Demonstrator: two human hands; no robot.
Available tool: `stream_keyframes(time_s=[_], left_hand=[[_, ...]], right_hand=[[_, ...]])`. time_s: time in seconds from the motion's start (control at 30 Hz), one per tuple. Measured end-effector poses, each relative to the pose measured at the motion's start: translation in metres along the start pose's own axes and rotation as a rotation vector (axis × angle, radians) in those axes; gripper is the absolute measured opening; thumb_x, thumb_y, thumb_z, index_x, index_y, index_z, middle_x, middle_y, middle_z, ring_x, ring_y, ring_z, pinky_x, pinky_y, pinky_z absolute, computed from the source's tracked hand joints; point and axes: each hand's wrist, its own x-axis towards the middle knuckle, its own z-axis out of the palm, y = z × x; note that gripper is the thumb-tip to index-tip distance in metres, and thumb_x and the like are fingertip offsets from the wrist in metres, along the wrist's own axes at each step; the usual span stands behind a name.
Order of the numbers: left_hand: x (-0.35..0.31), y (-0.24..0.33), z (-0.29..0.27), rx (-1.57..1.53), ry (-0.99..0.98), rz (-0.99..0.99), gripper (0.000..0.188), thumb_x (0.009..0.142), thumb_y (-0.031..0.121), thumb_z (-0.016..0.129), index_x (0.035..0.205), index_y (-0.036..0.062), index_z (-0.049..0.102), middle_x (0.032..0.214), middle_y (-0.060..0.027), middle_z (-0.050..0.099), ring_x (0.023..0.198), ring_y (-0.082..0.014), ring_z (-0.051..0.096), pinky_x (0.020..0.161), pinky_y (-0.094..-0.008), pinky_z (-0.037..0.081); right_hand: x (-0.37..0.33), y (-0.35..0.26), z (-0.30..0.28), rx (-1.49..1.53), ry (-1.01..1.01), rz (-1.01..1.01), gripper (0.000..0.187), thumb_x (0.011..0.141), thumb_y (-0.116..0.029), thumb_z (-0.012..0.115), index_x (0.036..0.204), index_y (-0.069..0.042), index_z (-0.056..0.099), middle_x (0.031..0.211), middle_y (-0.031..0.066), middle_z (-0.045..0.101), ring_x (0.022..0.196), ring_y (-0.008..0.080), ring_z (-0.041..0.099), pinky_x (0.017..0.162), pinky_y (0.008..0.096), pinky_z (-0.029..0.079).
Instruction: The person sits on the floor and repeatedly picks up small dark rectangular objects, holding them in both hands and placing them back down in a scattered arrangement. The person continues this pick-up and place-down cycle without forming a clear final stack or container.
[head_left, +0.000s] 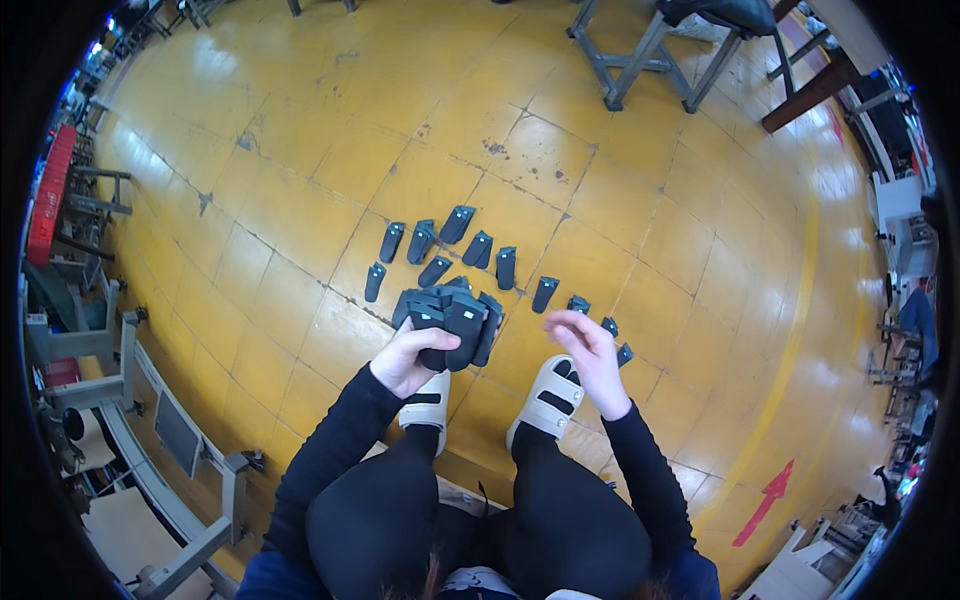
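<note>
My left hand (404,362) is closed round a thick bunch of black, elongated flat pieces (463,325), its thumb lying across their near side. Small white labels show on some of them; their exact kind I cannot make out. To the right of the bunch, my right hand (590,352) hovers with loosely bent fingers and nothing visible in them. Beyond both hands, several similar black pieces, among them one black piece (457,224) at the far side and another black piece (545,294) near my right fingertips, lie scattered over the yellow floor (330,200).
Below my hands are my feet in light sandals (548,400). A metal-legged stool (650,60) stands at the far right. Grey metal frames (190,500) and a red crate (50,195) line the left side. A red arrow (765,503) marks the floor at right.
</note>
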Motion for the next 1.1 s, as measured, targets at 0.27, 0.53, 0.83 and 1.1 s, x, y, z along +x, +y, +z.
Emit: stream_keyframes(time_s=[0.27,0.53,0.83,1.1], left_hand=[[0.007,-0.02,-0.034,-0.065,0.046,-0.061,0.044,0.077,-0.003,0.063,0.119,0.0057,0.052,0.108,-0.0057,0.061,0.1,-0.0166,0.06,0.09,-0.0343,0.049],[-0.01,-0.03,-0.058,-0.226,0.141,-0.102,0.04,0.082,0.002,0.06,0.121,0.004,0.051,0.109,-0.0081,0.061,0.102,-0.021,0.061,0.095,-0.0426,0.05],[-0.008,-0.034,-0.053,-0.107,0.157,-0.034,0.038,0.079,0.0,0.07,0.115,0.0029,0.058,0.104,-0.0046,0.065,0.095,-0.0128,0.062,0.083,-0.0268,0.049],[-0.006,-0.044,-0.059,-0.089,0.185,-0.012,0.034,0.079,-0.003,0.067,0.112,0.0019,0.059,0.102,-0.0055,0.066,0.092,-0.0127,0.063,0.082,-0.0264,0.05]], right_hand=[[0.04,0.0,0.05,-0.06,-0.236,-0.048,0.024,0.084,-0.006,0.068,0.104,0.006,0.063,0.091,0.0052,0.06,0.08,0.0106,0.056,0.072,0.0233,0.045],[0.031,0.004,0.062,0.256,-0.193,0.283,0.01,0.089,-0.005,0.063,0.095,0.003,0.066,0.079,0.0043,0.066,0.072,0.0094,0.06,0.071,0.0237,0.047],[0.024,0.007,0.086,0.024,-0.203,0.217,0.022,0.087,-0.002,0.064,0.107,0.006,0.066,0.086,0.0071,0.068,0.073,0.0102,0.062,0.071,0.0227,0.05],[0.02,0.012,0.086,-0.034,-0.193,0.195,0.023,0.087,-0.002,0.064,0.108,0.006,0.065,0.09,0.0071,0.069,0.073,0.0097,0.062,0.07,0.0224,0.05]])
